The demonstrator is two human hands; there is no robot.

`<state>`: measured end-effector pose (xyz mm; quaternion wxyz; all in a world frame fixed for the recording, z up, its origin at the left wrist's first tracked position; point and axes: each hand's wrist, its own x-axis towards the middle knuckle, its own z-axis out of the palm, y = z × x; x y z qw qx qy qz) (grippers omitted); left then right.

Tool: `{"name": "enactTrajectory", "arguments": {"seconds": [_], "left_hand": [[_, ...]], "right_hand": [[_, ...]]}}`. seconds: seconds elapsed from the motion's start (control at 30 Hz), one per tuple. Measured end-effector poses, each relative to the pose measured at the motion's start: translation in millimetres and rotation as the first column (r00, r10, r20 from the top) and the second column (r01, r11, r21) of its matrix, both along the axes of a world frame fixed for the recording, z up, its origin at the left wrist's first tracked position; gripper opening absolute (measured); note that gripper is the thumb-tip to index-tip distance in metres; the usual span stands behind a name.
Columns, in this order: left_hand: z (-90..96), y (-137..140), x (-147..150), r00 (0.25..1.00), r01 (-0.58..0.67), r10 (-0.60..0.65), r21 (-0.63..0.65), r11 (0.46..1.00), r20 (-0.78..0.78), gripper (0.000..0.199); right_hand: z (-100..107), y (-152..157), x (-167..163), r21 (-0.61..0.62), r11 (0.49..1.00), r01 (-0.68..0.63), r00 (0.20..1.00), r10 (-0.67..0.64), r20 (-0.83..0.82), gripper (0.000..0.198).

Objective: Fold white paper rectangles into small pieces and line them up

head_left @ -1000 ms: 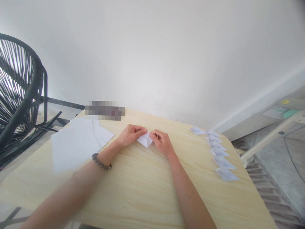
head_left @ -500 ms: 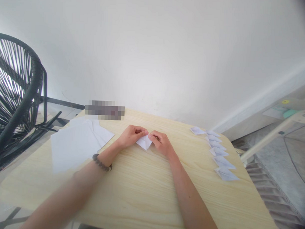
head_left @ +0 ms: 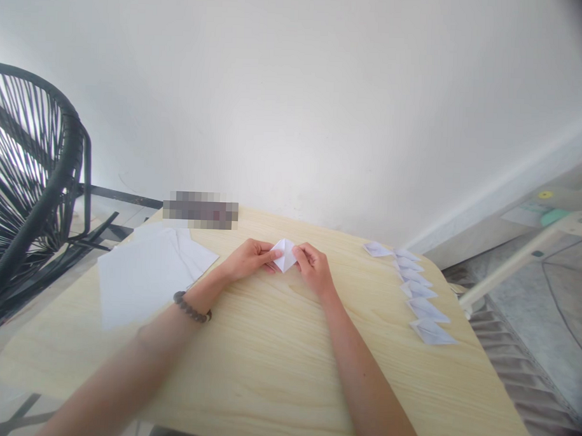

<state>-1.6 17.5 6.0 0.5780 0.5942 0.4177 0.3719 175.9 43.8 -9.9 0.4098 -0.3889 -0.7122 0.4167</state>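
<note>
A small white folded paper (head_left: 284,256), diamond-shaped with a crease down its middle, is held between both hands above the wooden table (head_left: 267,357). My left hand (head_left: 251,260) pinches its left corner, thumb on top and fingers partly beneath. On the opposite corner my right hand (head_left: 312,264) is closed, its thumb and forefinger gripping the edge. Several finished-looking folded paper pieces (head_left: 430,331) of similar pointed shape lie in a column near the table's right edge.
Loose white paper sheets (head_left: 146,276) overlap at the table's left side. Behind them is a pixelated dark object (head_left: 200,211). A black corded chair (head_left: 67,153) stands to the left, a white wall (head_left: 294,116) rises behind, and a pale pole (head_left: 513,267) slants at the right.
The folded paper has been raised and turned, so its whole diamond face now shows between the hands. My hands have moved slightly apart; the other papers stay where they were.
</note>
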Motion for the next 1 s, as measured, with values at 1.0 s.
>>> {"name": "enactTrajectory", "arguments": {"seconds": [1.0], "left_hand": [[3.2,-2.8,4.2,0.985,-0.131,0.133,0.023,0.991,-0.11,0.042]], "right_hand": [[-0.5,-0.4,-2.0,-0.01,0.999,0.04,0.998,-0.04,0.042,0.033]]}}
